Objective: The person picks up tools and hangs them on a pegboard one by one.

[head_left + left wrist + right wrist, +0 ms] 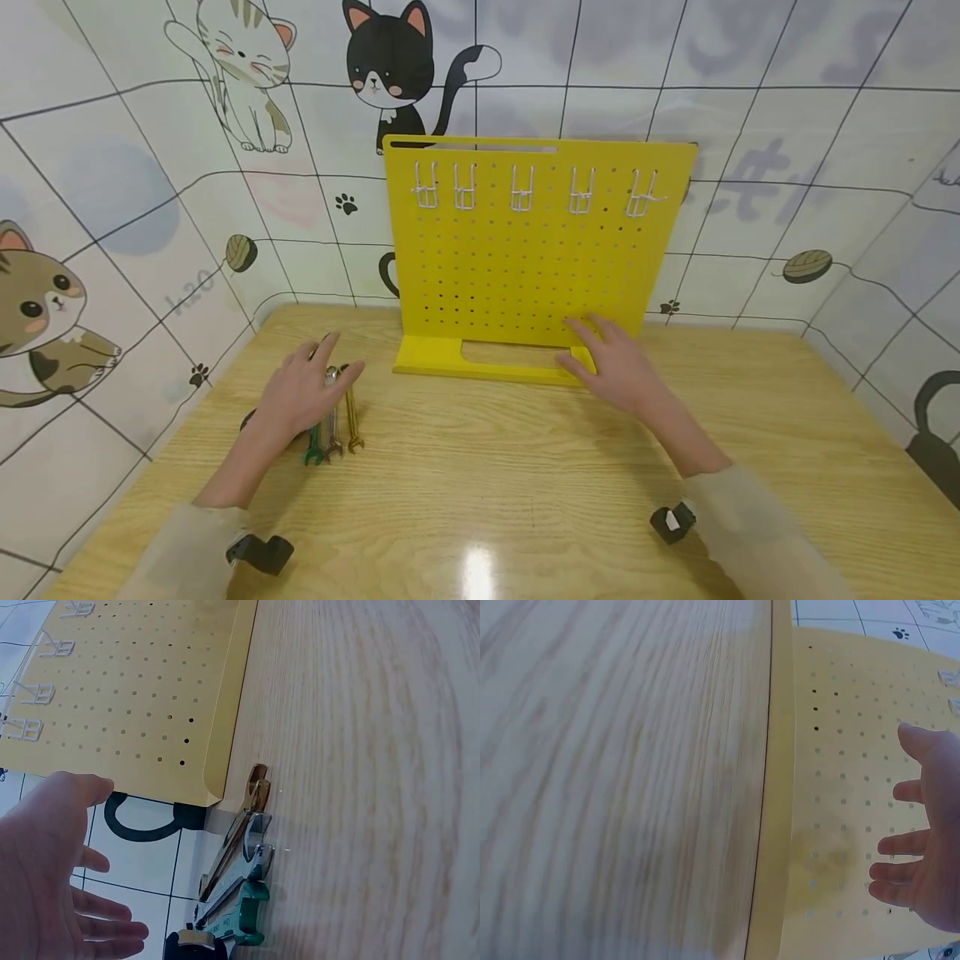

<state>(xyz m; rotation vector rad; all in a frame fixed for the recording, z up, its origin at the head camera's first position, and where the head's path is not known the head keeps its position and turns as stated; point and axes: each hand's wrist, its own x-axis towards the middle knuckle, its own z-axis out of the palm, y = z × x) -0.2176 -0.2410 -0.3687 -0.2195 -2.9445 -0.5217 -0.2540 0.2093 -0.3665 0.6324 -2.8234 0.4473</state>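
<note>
My left hand (298,392) is held over a group of tools at the left of the table, fingers spread and nothing in them. Under it lie a gold wrench (352,417), a silver wrench (333,433) and a green wrench (313,450), side by side. A black item (193,946) beside the green wrench is mostly hidden by the hand in the head view. My right hand (622,367), also empty with loosely spread fingers, overlaps the lower right of a yellow pegboard (517,258) in the head view. Several white wire hooks (521,190) hang in a row near the pegboard's top.
The pegboard stands upright on a yellow base (427,357) with a cut-out, at the back of the wooden table (480,467). Behind it and at both sides rises a white tiled-pattern backdrop (750,217) with cartoon cats.
</note>
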